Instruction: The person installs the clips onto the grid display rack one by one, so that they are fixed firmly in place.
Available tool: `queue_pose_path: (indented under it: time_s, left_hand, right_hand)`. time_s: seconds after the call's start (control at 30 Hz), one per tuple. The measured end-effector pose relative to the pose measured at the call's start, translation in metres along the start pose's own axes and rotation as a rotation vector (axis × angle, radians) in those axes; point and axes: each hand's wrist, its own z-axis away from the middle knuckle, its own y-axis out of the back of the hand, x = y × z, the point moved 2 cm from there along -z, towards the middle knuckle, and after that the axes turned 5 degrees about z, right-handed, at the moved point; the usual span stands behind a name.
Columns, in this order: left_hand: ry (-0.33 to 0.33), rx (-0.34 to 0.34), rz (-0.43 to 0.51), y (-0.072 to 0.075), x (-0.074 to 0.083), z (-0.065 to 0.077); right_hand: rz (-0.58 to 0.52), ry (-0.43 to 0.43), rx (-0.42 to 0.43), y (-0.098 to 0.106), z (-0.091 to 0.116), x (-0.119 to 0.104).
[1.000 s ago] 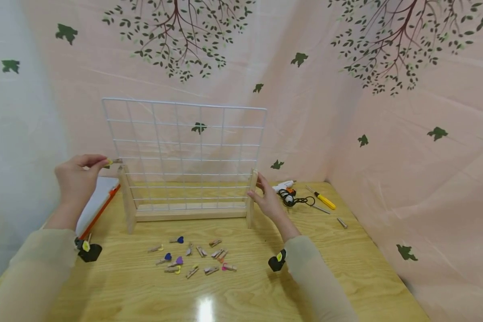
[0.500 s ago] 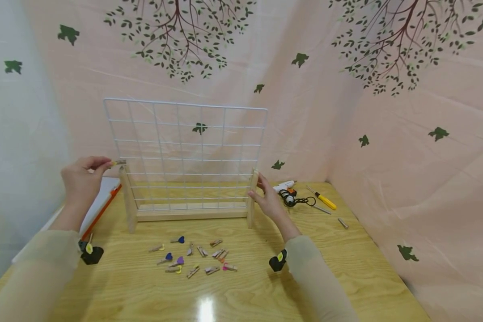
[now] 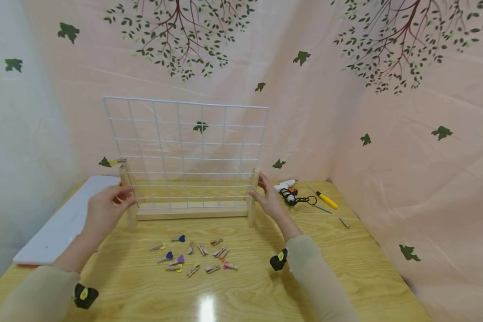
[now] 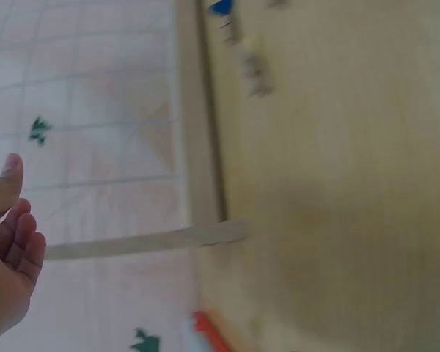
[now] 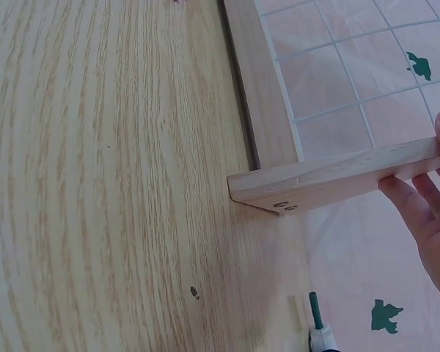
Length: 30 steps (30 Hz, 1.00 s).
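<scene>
A white wire grid (image 3: 185, 102) stands upright in a wooden stand (image 3: 193, 212). At the grid's left edge, just above the stand's left post (image 3: 125, 179), a clothespin (image 3: 121, 160) with a yellow shape sticks out sideways. My left hand (image 3: 104, 210) is beside that post, fingers loosely bent and holding nothing; in the left wrist view the hand (image 4: 11, 257) appears at the left edge. With thumb and fingers my right hand (image 3: 269, 199) grips the right post (image 5: 352, 172). Several small clothespins (image 3: 212, 269) lie on the table, some with blue, purple, yellow or pink shapes.
A white flat board (image 3: 60, 228) with an orange-red edge lies at the left. Toward the back right are a glue gun (image 3: 285, 184) with a coiled black cord, a yellow-handled screwdriver (image 3: 328, 201) and a metal bolt (image 3: 344, 222). Printed cloth hangs behind the table.
My left hand has let go of the yellow clothespin, which stays at the grid's left edge. The hand has moved down and right beside the left post. My right hand keeps its grip.
</scene>
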Motion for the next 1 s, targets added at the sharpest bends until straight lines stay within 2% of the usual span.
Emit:
queue_pose_path:
  time_s: [0.13, 0.27, 0.4, 0.63, 0.77, 0.9, 1.0]
  left_hand:
    - [0.034, -0.250, -0.011, -0.027, -0.005, 0.030]
    - [0.086, -0.488, 0.018, -0.049, -0.010, 0.051]
    - [0.082, -0.641, 0.067, -0.063, -0.009, 0.062]
    - [0.077, -0.776, 0.159, -0.074, -0.010, 0.069]
    - [0.084, -0.822, 0.188, -0.075, -0.012, 0.071]
    - [0.086, -0.817, 0.209, -0.074, -0.014, 0.070]
    - [0.056, -0.754, 0.192, -0.068, -0.011, 0.061]
  right_hand:
    - [0.002, -0.006, 0.003, 0.002, 0.000, 0.000]
    - [-0.003, 0.000, 0.005, 0.003, -0.001, 0.002]
    - [-0.006, 0.013, 0.004, 0.002, -0.002, 0.003]
    - [0.006, 0.014, -0.001, -0.001, -0.002, 0.005]
    - [0.017, 0.003, -0.005, -0.002, -0.001, 0.005]
    - [0.023, -0.011, 0.003, -0.001, 0.000, 0.005]
    - [0.027, -0.006, 0.005, 0.002, 0.000, 0.005]
